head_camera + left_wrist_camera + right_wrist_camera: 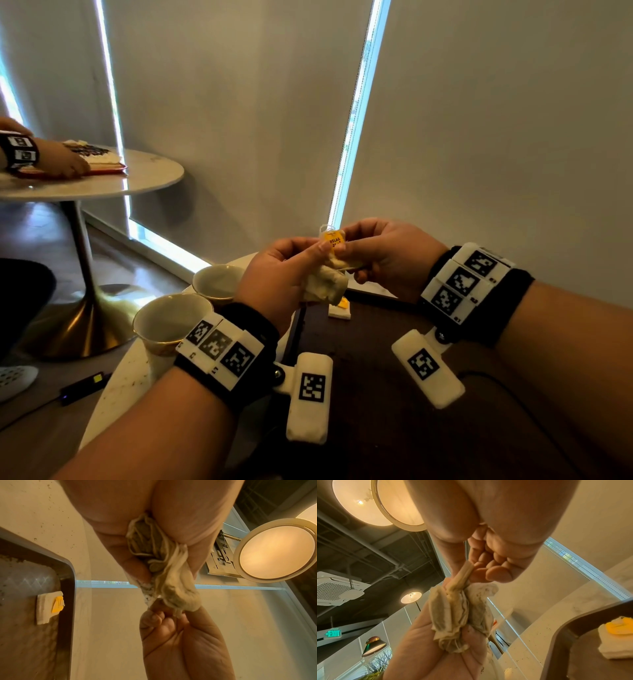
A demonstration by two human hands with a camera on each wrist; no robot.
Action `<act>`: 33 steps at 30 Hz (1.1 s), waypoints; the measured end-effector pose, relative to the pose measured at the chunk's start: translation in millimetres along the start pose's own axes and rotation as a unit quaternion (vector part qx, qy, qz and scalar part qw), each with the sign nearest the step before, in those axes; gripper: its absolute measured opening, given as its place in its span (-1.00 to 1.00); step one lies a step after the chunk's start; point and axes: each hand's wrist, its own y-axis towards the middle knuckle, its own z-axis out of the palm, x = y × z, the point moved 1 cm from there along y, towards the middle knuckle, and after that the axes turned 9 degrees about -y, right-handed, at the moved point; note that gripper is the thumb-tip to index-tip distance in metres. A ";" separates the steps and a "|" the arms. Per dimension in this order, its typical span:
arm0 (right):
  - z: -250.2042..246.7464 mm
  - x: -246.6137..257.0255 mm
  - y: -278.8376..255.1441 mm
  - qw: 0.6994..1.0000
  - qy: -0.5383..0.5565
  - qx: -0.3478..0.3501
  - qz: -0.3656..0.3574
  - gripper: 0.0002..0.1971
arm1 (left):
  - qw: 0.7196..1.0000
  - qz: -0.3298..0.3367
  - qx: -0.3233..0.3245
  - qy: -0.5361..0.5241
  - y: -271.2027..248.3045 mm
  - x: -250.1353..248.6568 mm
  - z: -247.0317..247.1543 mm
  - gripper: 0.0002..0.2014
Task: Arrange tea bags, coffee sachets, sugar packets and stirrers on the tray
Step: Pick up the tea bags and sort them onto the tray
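My left hand (301, 263) grips a crumpled bunch of pale tea bags (323, 286) above the far left corner of the dark tray (376, 346). My right hand (352, 253) pinches the top of one bag of the bunch, by its yellow tag (334, 238). In the right wrist view the pinched tea bag end (464, 573) sticks up out of the bunch (452, 615). In the left wrist view the bunch (171, 588) fills the left palm. One flat tea bag with a yellow tag (340, 309) (47, 607) (616, 643) lies on the tray near that corner.
Two paper cups (169, 323) (217, 279) stand on the pale round table (126, 383) left of the tray. Another person's hand (65, 161) rests on a red tray on a second round table (147, 174) at far left. A dark cable (513, 404) crosses the tray's right.
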 end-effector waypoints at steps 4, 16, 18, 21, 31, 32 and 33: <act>-1.1 1.3 -0.7 0.999 0.034 -0.034 0.006 -0.71 | 1.000 -0.004 -0.004 0.002 1.0 0.9 -1.9 -0.62; -27.8 -18.9 15.2 0.987 0.036 -0.142 0.071 -0.87 | 0.998 -0.007 -0.058 -0.035 3.3 -0.4 -6.0 -0.83; -29.4 -33.1 22.6 0.982 -0.024 -0.138 0.130 -0.86 | 0.997 -0.001 -0.065 -0.045 3.5 -1.6 -6.1 -0.86; -23.0 -57.8 32.4 0.966 -0.138 -0.086 0.200 -0.87 | 0.997 0.000 -0.067 -0.048 4.1 -2.0 -6.0 -0.87; 2.3 -78.3 45.6 0.914 -0.276 0.016 0.296 -0.77 | 0.997 -0.003 -0.064 -0.033 3.7 1.1 -3.4 -0.90; 1.7 -79.2 47.4 0.913 -0.281 0.016 0.297 -0.74 | 0.997 -0.003 -0.065 -0.033 3.2 0.8 -3.4 -0.90; 1.3 -79.0 48.2 0.912 -0.280 0.011 0.299 -0.73 | 0.997 -0.003 -0.065 -0.035 2.8 0.6 -3.2 -0.91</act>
